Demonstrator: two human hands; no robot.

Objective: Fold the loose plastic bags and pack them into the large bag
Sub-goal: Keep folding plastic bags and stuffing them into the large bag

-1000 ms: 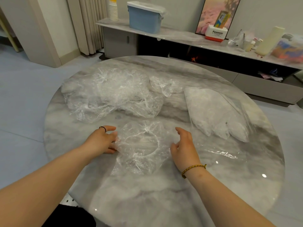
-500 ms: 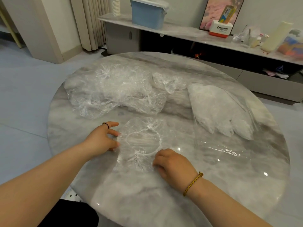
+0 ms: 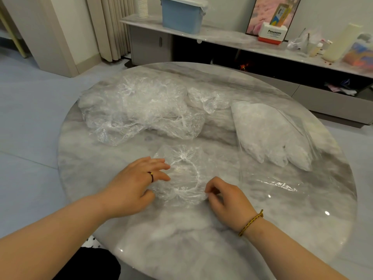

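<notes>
From the head camera, a small see-through plastic bag with a crinkly round rim point(image 3: 181, 178) lies flat on the round grey marble tabletop point(image 3: 181, 243), close to the person and between the two hands.

The left hand point(image 3: 137, 184) rests on the left side of this bag. Its fingers point(image 3: 159, 164) are nearly straight and spread, and they seem to hold the bag down without grabbing it. The right hand point(image 3: 228, 201) is at the near right edge of the bag. Its fingers point(image 3: 214, 188) are curled in and pinch that edge.

Farther back on the left sits a big heap of crumpled clear plastic bags point(image 3: 137, 112), not yet folded. On the right lies the large clear bag point(image 3: 270, 134), with whitish folded bags already inside.

I think the step in hand is the first fold of the small bag. Next, the right hand would need to lift its edge and bring it over to the other side while the left hand keeps the bag from sliding. The plastic is thin and slippery, so it may spring back.

A second ago the right hand stood open beside the bag. Since then it has come down to the near edge and taken hold. The left hand has slid a bit farther onto the bag.
</notes>
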